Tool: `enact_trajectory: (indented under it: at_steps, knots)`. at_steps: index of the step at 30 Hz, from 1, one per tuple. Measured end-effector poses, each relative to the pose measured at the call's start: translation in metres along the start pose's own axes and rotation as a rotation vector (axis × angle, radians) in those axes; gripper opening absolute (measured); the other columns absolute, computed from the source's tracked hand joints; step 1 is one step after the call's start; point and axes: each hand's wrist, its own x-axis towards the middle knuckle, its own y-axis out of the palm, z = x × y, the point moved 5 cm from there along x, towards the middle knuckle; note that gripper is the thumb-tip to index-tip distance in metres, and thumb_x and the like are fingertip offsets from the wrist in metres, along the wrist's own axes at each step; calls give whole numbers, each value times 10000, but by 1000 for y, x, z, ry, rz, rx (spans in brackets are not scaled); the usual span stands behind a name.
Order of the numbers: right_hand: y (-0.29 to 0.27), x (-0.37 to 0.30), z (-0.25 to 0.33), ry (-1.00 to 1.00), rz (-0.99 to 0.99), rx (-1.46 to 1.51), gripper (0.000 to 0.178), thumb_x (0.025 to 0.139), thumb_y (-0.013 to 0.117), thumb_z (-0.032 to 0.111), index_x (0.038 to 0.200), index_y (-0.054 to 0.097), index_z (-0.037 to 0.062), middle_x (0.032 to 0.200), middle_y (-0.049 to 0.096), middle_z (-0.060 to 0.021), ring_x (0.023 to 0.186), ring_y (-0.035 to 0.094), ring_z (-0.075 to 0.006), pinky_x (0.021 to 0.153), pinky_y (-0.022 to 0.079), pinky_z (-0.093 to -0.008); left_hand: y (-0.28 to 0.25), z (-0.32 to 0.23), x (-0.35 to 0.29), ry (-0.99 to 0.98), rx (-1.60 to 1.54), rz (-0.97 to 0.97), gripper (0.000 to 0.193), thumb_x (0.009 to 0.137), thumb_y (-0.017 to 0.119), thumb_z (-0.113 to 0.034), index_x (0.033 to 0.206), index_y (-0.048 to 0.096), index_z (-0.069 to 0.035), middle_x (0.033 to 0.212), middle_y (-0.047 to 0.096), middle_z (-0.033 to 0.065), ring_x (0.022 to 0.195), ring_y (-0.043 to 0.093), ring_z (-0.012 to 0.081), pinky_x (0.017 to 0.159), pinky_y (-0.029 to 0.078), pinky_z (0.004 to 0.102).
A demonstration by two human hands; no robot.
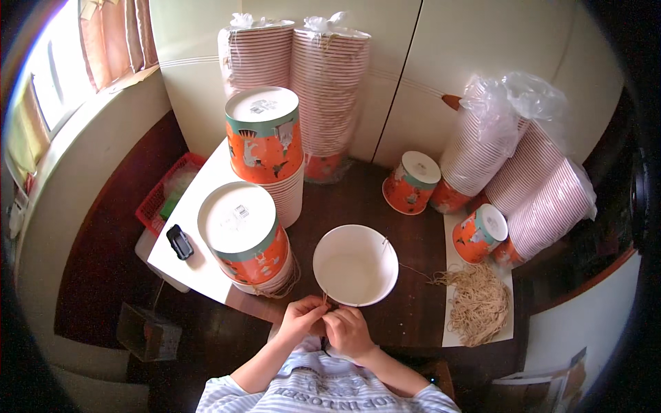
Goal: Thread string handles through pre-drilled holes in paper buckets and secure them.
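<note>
- Fingers [313, 311] of the left hand [297, 322] are drawn together, thumb against forefinger, pinching a thin tan string [326, 297] at the near rim of a round, white-lined paper bucket.
- Beside it and nearly touching, the right hand [350, 333] has its fingers curled in toward the same spot; whether they grip the string cannot be told, since their tips are hidden.
- That white-lined paper bucket [355, 272] stands mouth up on a dark brown table [413, 316], just beyond both hands.
- At its far right rim another bit of string [386, 241] shows, and a thin strand stretches rightward to a loose, tangled heap of tan string [478, 306].
- Left of the bucket rise two stacks of upturned orange-and-green patterned paper buckets, one nearer [263, 265] and one behind [265, 153].
- Near them lies a small black plastic object [180, 242].
- Two single upturned orange buckets, one farther back [411, 189] and one beyond the heap [471, 237], stand to the right.
- Tall plastic-wrapped bucket stacks stand at the back left [330, 89] and right [544, 210].
</note>
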Motion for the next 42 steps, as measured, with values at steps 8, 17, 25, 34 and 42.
enact_trajectory:
  at_steps: [8, 17, 25, 34, 42]
  knots:
    - [-2, -1, -4, 10, 56, 11, 227, 699, 512, 39, 916, 446, 44, 706, 500, -71, 671, 519, -227, 671, 406, -359, -2, 7, 12, -191, -274, -52, 130, 788, 579, -100, 877, 599, -6, 760, 593, 34, 614, 499, 73, 536, 390, 191]
    - [-6, -8, -5, -36, 175, -49, 186, 703, 491, 68, 883, 444, 50, 670, 486, -39, 628, 490, -194, 640, 387, -328, 7, -15, 29, -158, -10, -3, 160, 792, 591, -111, 892, 603, 14, 811, 616, 66, 741, 554, 116, 658, 440, 233]
    - [-4, -5, -7, -170, 241, -122, 159, 701, 488, 113, 840, 439, 51, 630, 460, -30, 612, 492, -181, 619, 390, -300, 10, -17, 39, -25, 260, -28, 156, 782, 610, -136, 842, 622, 8, 811, 627, 50, 747, 553, 94, 671, 437, 219]
    - [0, -6, -21, -130, 279, -207, 167, 702, 476, 119, 846, 445, 41, 634, 474, -43, 616, 506, -187, 630, 397, -306, 20, -25, 51, 22, 477, -25, 168, 761, 629, -160, 792, 617, 5, 748, 609, 39, 709, 523, 83, 656, 429, 240]
    - [-22, -11, -13, -82, 199, -221, 201, 701, 511, 89, 885, 456, 33, 672, 502, -48, 627, 520, -181, 640, 400, -317, 1, -28, 55, 275, 501, -65, 142, 812, 552, -131, 864, 586, -3, 771, 606, 79, 704, 549, 125, 659, 432, 245]
